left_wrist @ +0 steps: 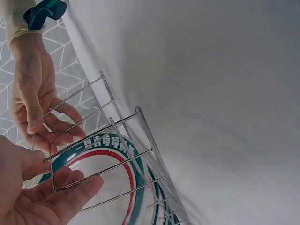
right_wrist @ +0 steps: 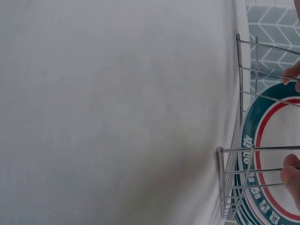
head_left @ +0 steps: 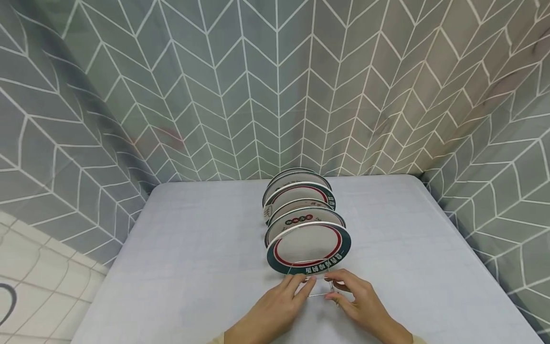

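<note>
A metal wire rack point(left_wrist: 150, 145) holds a row of several plates. The nearest plate point(head_left: 307, 243) is white inside, with a red ring and a dark green rim bearing white characters. It leans on edge, and the other plates point(head_left: 296, 191) stand one behind another beyond it. At the rack's near end, my left hand point(head_left: 281, 303) grips the wires between thumb and fingers. Across from it, my right hand point(head_left: 363, 306) pinches the wires at the right corner, thumb low and forefinger above. Much of the rack's far part is hidden behind the plates.
A white cloth point(head_left: 193, 248) covers the table under the rack. Grey curtains point(head_left: 258, 86) with white chevron lines hang behind and along both sides. Pale floor tiles point(head_left: 38, 282) show at lower left. A dark teal band point(left_wrist: 44, 13) circles the right wrist.
</note>
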Motion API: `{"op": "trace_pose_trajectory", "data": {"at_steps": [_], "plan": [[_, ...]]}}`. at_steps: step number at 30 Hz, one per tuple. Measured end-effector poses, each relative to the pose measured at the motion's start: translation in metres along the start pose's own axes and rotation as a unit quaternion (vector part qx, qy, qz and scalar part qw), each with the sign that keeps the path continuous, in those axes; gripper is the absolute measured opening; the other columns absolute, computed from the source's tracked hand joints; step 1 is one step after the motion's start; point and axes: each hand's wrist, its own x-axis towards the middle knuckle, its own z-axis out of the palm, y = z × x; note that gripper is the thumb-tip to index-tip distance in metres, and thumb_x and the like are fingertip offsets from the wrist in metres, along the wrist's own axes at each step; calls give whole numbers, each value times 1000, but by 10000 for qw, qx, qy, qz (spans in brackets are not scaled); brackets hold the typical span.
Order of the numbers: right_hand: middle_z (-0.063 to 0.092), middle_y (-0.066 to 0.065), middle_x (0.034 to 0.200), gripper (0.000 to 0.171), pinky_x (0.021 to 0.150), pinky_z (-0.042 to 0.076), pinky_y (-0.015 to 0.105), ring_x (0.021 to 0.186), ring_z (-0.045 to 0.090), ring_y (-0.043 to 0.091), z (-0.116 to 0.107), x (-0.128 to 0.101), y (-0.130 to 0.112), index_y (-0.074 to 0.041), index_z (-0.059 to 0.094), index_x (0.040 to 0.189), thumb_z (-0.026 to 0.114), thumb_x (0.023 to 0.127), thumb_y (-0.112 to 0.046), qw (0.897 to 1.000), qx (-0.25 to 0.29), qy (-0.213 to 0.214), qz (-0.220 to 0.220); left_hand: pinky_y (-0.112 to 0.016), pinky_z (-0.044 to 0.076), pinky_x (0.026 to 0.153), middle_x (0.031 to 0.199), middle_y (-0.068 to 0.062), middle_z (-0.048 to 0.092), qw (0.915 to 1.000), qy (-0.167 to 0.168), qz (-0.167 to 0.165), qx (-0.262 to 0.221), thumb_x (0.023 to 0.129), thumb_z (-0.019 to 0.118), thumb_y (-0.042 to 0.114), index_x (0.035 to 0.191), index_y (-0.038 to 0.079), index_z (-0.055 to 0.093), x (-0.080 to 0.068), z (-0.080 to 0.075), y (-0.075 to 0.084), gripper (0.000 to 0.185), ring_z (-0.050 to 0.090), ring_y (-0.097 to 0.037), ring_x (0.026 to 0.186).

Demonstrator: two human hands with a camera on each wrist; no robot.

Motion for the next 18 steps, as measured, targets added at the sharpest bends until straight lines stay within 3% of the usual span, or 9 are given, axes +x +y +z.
{"op": "trace_pose_trajectory", "data": {"at_steps": [9,18], "plan": [[62,-5,105,43,72,53,22,91,65,15,2,-2,-5,-9,59,113,76,73,-6,9997,-16,-83,241,-17,47,81,119,-3,47,9996,-126,137,-191,79,69,7,135,7,46,-5,-3,-5,60,48,-12,103],[63,-5,104,49,73,52,19,93,64,11,8,-1,-7,-9,60,112,80,68,-4,9998,-24,87,157,-17,48,80,119,0,47,9984,-375,63,-419,81,69,10,138,11,43,-9,-11,-11,63,50,-12,102]]}}
